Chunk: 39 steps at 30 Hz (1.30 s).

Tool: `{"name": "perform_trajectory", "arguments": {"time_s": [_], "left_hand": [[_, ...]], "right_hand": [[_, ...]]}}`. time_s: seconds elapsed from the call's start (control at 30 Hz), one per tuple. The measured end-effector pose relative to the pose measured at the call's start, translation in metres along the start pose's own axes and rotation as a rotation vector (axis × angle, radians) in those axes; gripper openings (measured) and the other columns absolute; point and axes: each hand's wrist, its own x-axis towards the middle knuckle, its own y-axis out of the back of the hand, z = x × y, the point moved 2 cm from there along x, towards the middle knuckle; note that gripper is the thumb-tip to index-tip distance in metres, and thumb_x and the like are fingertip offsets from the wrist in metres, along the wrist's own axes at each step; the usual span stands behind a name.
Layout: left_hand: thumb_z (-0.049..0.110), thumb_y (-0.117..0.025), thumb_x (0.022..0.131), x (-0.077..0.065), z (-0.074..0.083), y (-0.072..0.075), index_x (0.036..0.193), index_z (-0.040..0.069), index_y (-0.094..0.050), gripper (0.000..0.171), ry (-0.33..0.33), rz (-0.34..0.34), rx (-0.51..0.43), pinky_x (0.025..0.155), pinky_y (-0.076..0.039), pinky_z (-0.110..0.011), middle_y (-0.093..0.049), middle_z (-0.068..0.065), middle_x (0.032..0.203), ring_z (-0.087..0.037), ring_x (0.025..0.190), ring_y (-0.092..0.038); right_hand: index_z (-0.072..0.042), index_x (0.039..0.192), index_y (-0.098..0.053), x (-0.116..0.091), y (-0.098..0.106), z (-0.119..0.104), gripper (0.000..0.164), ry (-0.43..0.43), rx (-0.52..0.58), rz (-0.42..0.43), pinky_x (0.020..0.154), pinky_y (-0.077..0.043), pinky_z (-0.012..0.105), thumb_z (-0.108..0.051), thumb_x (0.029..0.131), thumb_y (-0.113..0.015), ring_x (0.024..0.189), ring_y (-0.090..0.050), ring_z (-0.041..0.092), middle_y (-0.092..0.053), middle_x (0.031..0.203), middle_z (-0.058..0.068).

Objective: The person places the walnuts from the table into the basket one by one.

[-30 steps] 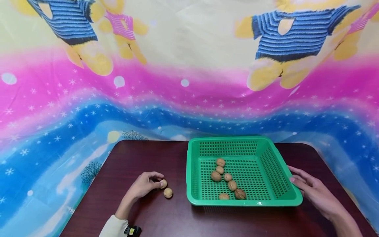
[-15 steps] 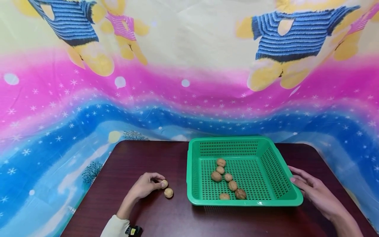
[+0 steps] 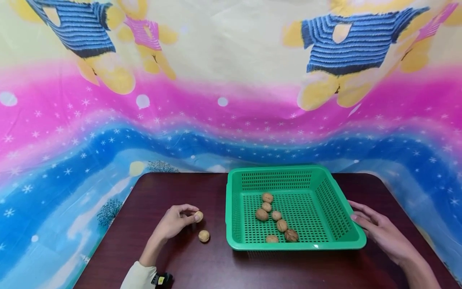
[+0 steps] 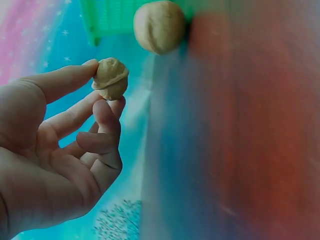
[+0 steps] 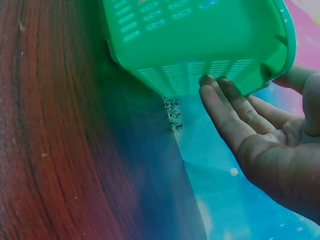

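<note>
My left hand [image 3: 173,222] pinches a walnut [image 3: 199,216] between thumb and fingertips, and the same walnut [image 4: 111,78] shows large in the left wrist view. A second walnut [image 3: 203,236] lies on the table just in front of it. To the right stands a green plastic basket [image 3: 296,246] with slotted sides and several walnuts [image 3: 282,225] on its floor. My right hand [image 3: 382,232] holds the basket's right side. Its thumb laps over the rim while the fingers [image 5: 225,112] lie along the outer wall, as the right wrist view shows.
The dark reddish-brown table [image 3: 202,269] has rounded far corners. A printed cloth [image 3: 216,120] with bears and snowflakes hangs behind it and down its sides. A dark band with a device [image 3: 162,280] sits at my left wrist.
The pinched walnut has risen slightly with my left hand, away from the walnut on the table. My right hand stays at the basket's side. The head view has shifted a little.
</note>
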Motion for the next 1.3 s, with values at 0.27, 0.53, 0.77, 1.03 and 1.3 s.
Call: {"name": "perform_trajectory", "arguments": {"time_s": [0.27, 0.53, 0.77, 1.03, 1.3], "left_hand": [[0.034, -0.082, 0.097, 0.013, 0.043, -0.001, 0.123, 0.019, -0.079, 0.03, -0.068, 0.037, 0.01, 0.07, -0.052, -0.031, -0.079, -0.009, 0.099, -0.025, 0.079, -0.068], [0.037, -0.083, 0.096, 0.028, 0.096, -0.014, 0.125, 0.021, -0.079, 0.033, -0.191, 0.013, -0.005, 0.074, -0.054, -0.032, -0.079, -0.003, 0.101, -0.015, 0.082, -0.069], [0.04, -0.081, 0.097, 0.042, 0.135, -0.043, 0.127, 0.022, -0.079, 0.034, -0.311, -0.084, 0.029, 0.069, -0.051, -0.03, -0.077, 0.001, 0.117, -0.015, 0.08, -0.066], [0.04, -0.078, 0.1, 0.057, 0.156, -0.086, 0.125, 0.022, -0.08, 0.031, -0.388, -0.208, 0.098, 0.073, -0.054, -0.031, -0.076, 0.003, 0.122, -0.016, 0.086, -0.069], [0.035, -0.077, 0.102, 0.066, 0.162, -0.121, 0.124, 0.022, -0.08, 0.026, -0.433, -0.327, 0.146, 0.066, -0.05, -0.024, -0.078, 0.006, 0.116, -0.006, 0.072, -0.062]], "right_hand": [[0.0, 0.171, -0.013, 0.001, 0.0, 0.0, 0.064, -0.029, 0.004, 0.013, 0.089, -0.059, 0.022, -0.025, 0.119, -0.041, 0.118, -0.07, -0.002, -0.069, 0.131, -0.024], [-0.003, 0.172, -0.015, 0.001, -0.001, -0.003, 0.064, -0.031, -0.008, 0.016, 0.09, -0.059, 0.021, -0.027, 0.119, -0.042, 0.119, -0.07, -0.002, -0.069, 0.132, -0.02], [-0.001, 0.171, -0.014, -0.001, -0.002, -0.004, 0.065, -0.026, -0.004, 0.021, 0.091, -0.058, 0.02, -0.027, 0.119, -0.042, 0.118, -0.069, -0.004, -0.069, 0.131, -0.022], [0.001, 0.171, -0.015, -0.002, -0.005, -0.002, 0.064, -0.008, 0.03, 0.009, 0.091, -0.059, 0.023, -0.024, 0.119, -0.042, 0.119, -0.071, 0.002, -0.071, 0.132, -0.018], [0.0, 0.171, -0.016, -0.003, -0.003, -0.004, 0.063, -0.005, 0.02, 0.02, 0.091, -0.059, 0.023, -0.026, 0.119, -0.043, 0.119, -0.072, 0.003, -0.071, 0.132, -0.014]]}}
